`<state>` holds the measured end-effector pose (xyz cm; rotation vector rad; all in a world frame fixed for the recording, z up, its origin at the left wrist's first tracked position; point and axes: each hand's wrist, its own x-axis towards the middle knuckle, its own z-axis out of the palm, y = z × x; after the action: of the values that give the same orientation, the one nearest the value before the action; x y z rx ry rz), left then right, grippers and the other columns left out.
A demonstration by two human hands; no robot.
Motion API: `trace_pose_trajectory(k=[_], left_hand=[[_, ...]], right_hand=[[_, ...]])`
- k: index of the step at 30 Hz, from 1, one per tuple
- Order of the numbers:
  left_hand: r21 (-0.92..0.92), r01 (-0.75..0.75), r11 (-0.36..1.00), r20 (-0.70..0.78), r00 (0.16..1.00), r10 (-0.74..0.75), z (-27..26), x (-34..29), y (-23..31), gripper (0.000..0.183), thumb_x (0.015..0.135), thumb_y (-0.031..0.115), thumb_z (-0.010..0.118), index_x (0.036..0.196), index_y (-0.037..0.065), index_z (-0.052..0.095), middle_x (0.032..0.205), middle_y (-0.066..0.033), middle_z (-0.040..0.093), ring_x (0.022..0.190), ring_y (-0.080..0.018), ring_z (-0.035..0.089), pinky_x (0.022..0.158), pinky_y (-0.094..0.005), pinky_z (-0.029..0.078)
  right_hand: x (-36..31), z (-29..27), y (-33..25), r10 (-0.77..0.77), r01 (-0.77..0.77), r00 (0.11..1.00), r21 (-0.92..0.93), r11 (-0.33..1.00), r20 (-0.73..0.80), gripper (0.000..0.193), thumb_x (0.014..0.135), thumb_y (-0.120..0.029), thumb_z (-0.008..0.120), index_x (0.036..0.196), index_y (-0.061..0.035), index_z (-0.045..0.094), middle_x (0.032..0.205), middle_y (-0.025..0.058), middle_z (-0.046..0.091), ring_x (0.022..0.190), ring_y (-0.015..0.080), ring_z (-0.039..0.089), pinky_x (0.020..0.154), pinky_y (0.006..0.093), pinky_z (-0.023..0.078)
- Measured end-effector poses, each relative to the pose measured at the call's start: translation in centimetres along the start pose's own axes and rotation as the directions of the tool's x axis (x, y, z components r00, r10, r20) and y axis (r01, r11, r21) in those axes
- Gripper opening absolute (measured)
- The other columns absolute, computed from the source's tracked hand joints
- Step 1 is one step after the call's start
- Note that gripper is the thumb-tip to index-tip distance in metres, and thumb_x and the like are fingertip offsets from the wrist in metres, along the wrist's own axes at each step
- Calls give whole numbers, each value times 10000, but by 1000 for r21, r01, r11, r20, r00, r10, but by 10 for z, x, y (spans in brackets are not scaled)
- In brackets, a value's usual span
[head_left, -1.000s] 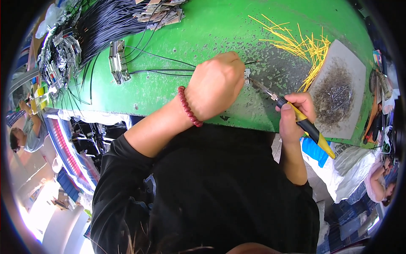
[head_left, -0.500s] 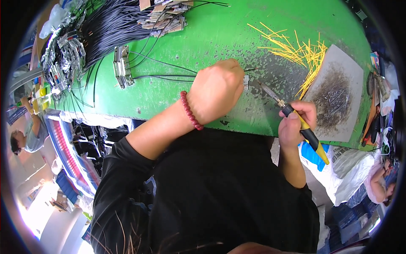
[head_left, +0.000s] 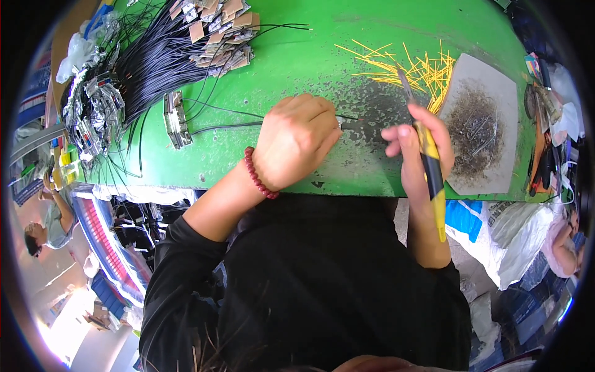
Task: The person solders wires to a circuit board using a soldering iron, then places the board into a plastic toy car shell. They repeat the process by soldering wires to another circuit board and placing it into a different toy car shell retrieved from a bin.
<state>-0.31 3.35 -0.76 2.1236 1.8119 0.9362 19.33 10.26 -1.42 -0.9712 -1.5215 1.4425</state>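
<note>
My left hand (head_left: 299,141), with a red bead bracelet at the wrist, is closed over thin black cables (head_left: 226,126) on the green table. Its fingertips are mostly hidden beneath it; a stripped cable end (head_left: 352,118) sticks out past the knuckles. The cables run left to a silvery metal module (head_left: 176,121) lying on the table. My right hand (head_left: 426,144) grips a soldering iron (head_left: 434,177) by its yellow and black handle. The iron's tip points away from me, over the near side of the thin yellow strips (head_left: 437,73).
A grey board (head_left: 505,111) with a dark, scorched middle lies at the right. At far left are bundled black cables (head_left: 155,62) with flat tan-and-metal pieces (head_left: 226,31) and a heap of metal parts (head_left: 99,105). Tools (head_left: 542,149) line the right edge. Other people sit at both sides.
My right hand has turned the soldering iron so its tip swings up and away from my left hand, toward the yellow strips. My left hand appears slightly further left in the shifted view.
</note>
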Motion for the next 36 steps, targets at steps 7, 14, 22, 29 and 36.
trace_pose_trajectory(k=[7,14,22,29,36], left_hand=[[-3,-72,997,-45,996,72,-4,-2,-2,151,670,79,715,756,49,594,846,-48,613,753,-246,588,677,-362,471],[-246,139,959,-120,978,-172,-10,-1,7,141,715,85,701,816,51,609,774,-76,627,697,-271,617,610,-379,489],[-382,229,895,-51,962,-268,-9,-5,3,85,726,58,692,787,55,633,753,-93,617,678,-272,614,563,-358,487],[-457,345,820,6,923,-385,-13,-5,13,75,742,34,696,788,33,636,731,-82,604,627,-200,596,547,-293,477],[-671,350,654,57,904,-425,-8,-7,11,47,793,5,669,787,-3,623,736,-50,572,604,-89,517,522,-237,416]], right_hand=[[16,27,9,-114,116,985,-8,993,129,374,799,55,661,1147,-36,557,777,53,651,713,77,602,638,213,489],[19,37,11,-291,302,949,-86,949,121,373,780,81,662,1125,-28,573,823,81,660,724,107,639,644,237,510],[10,46,13,-216,208,971,77,975,102,426,785,62,679,1168,-27,516,814,82,652,728,102,621,633,230,506],[9,44,18,-188,163,975,196,967,115,430,823,-2,679,1199,-29,473,826,86,643,733,111,613,636,226,498],[1,50,12,21,-66,995,505,860,94,433,860,-25,636,1226,-54,407,848,125,640,729,144,624,636,250,527]])
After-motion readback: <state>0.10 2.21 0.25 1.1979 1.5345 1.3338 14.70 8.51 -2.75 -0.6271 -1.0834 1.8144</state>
